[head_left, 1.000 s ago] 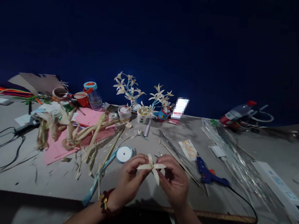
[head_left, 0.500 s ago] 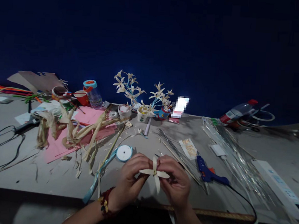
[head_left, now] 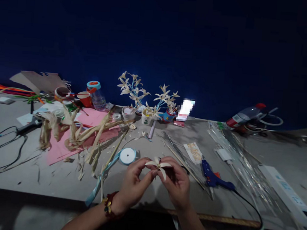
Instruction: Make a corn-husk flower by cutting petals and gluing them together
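Note:
Between my two hands, above the front of the table, is a pale handmade flower (head_left: 159, 165) with narrow pointed petals. My left hand (head_left: 137, 179) pinches it from the left, thumb and fingers closed near its base. From the other side my right hand (head_left: 175, 180) grips it, fingers curled behind the petals. The flower's stem and the fingertips behind it are mostly hidden. Just beyond my left hand lies a white spool (head_left: 127, 156) with light blue ribbon (head_left: 103, 178) trailing off it. A blue glue gun (head_left: 214, 178) rests to the right of my right hand.
Finished flower sprays (head_left: 134, 88) stand at the back, near a white cup (head_left: 146, 117). Dried husks (head_left: 73, 135) lie over pink paper (head_left: 60, 150) on the left. Wires in clear plastic (head_left: 242, 164) and a tilted bottle (head_left: 245, 115) are on the right.
The flower has tipped, so its petals show more from the side instead of face-on. My hands have turned with it, and my right hand has shifted slightly left.

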The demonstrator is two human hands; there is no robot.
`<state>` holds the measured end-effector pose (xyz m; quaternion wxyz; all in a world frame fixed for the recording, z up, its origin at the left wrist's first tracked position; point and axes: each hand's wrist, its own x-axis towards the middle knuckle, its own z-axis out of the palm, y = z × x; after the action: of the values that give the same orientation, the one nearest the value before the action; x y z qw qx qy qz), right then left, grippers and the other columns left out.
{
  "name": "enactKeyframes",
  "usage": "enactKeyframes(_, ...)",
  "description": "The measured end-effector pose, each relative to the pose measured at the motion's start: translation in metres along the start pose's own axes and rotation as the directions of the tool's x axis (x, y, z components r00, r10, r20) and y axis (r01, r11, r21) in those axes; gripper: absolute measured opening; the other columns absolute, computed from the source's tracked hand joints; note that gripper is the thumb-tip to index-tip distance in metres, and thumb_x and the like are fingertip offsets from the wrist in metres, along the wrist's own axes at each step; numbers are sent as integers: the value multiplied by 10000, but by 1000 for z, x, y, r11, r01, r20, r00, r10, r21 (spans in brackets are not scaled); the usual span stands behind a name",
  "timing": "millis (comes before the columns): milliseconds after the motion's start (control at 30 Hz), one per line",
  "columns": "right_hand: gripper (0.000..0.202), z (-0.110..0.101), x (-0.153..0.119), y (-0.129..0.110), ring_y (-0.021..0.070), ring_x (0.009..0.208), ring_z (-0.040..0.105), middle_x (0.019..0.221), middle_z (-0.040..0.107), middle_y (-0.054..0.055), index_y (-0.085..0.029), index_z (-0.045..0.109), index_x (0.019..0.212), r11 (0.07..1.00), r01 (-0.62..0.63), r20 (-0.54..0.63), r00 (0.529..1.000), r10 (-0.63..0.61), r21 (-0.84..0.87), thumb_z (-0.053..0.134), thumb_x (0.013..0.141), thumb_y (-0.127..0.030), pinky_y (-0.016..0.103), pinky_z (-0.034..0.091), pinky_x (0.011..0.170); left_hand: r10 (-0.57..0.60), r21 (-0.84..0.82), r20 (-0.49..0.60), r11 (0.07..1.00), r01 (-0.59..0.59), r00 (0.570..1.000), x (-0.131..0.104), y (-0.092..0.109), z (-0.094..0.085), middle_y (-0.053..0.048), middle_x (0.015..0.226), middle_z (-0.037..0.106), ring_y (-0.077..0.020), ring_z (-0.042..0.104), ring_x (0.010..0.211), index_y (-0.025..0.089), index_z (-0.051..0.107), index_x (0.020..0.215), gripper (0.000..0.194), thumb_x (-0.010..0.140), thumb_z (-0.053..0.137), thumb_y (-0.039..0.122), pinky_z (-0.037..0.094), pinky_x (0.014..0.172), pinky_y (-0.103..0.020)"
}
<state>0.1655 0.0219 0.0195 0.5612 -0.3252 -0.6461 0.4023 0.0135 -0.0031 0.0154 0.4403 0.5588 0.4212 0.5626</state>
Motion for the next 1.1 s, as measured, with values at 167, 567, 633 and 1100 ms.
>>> enactKeyframes(167,67,0,-2,3,192,806,618,895,642,56,-211,708,910,998,-64,-15,998,64,8,693,881,-269,270,512,674,-25,-3,-4,1000,25,1000,-1,2,-1,-40,800,652,-194,598,791,186,649,812,199,945,623,331,446,758,-284)
enactKeyframes(567,346,0,-1,-1,147,634,589,778,676,22,-210,718,950,809,-415,11,892,452,415,865,724,-428,257,511,590,-250,-457,42,856,241,967,4,-1,6,-33,774,664,-168,592,751,164,655,790,233,834,768,362,469,752,-284)
enactKeyframes(633,296,0,0,0,139,610,577,781,688,31,-199,729,921,804,-410,-31,884,467,430,835,759,-423,260,500,581,-303,-536,67,792,291,951,5,0,8,-30,767,672,-161,600,751,158,652,794,224,811,792,332,468,777,-288)
enactKeyframes(1100,270,-18,-12,10,123,546,494,660,531,-24,-205,577,748,969,-201,-148,964,222,145,620,959,-369,237,433,513,-263,-354,-8,903,244,965,5,-8,-5,-42,804,700,-183,617,802,177,698,806,230,847,757,395,470,789,-291)
